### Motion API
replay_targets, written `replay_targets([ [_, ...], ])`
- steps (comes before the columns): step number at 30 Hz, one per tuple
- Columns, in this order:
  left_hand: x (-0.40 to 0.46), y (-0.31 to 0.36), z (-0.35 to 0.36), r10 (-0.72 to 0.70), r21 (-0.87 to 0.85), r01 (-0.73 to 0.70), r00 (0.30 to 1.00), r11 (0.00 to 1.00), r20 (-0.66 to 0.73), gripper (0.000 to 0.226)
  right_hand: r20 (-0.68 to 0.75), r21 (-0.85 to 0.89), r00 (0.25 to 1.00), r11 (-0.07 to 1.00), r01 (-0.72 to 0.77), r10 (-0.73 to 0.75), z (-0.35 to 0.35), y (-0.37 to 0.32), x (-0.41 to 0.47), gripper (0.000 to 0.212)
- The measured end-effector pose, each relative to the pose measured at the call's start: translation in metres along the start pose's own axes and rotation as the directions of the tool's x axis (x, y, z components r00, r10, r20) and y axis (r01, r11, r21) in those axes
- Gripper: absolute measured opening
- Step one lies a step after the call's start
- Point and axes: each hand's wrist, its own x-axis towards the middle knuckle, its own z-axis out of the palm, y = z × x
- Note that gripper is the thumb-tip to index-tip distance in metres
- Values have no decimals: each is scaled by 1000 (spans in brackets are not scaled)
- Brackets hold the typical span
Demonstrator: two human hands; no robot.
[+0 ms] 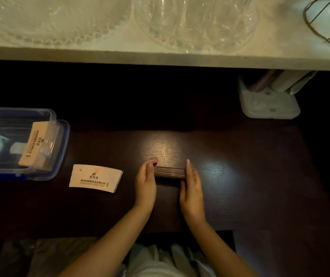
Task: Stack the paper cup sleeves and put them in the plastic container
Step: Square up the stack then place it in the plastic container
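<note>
My left hand (pixel 146 181) and right hand (pixel 192 186) squeeze the sleeve stack (pixel 170 172) edgewise — uneven pressure could fan it out.

Dim, warm light; two glare patches on the dark table (pixel 240 176) just beyond the hands' grip. Upper shelf (pixel 160 54) brighter, slightly blurred; edges bend.

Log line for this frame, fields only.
hands: left hand and right hand squaring sleeve stack on edge | loose sleeve pile: on table | plastic container: holds sleeves
</note>
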Motion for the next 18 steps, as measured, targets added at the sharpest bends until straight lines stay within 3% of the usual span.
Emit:
replay_targets([
  [5, -1, -7, -6, 9, 5, -10, 998, 1000, 64, 27, 16, -43, 1000, 999, 24, -23, -2, 7, 1, 72],
  [8, 4, -4, -12, -34, 36, 29, 992, 999, 123, 27, 14, -56, 997, 995, 82, -81, -13, 10, 11, 56],
  [10, 5, 1, -13, -105, 20, 104, 992, 994, 73, 31, 37, -62, 992, 991, 119, -117, -22, 8, 18, 46],
  [13, -6, 17, -3, -282, -209, 268, 959, 940, -36, 56, -1, -101, 991, 986, 134, -135, -29, -3, 21, 43],
  [16, -13, 33, 15, -439, -417, 495, 869, 762, 230, 41, -38, -242, 978, 952, 188, -203, -26, -21, 16, 47],
  [18, -14, 41, 23, -448, -480, 549, 836, 685, 317, 40, -31, -322, 972, 923, 212, -234, -21, -32, 13, 47],
])
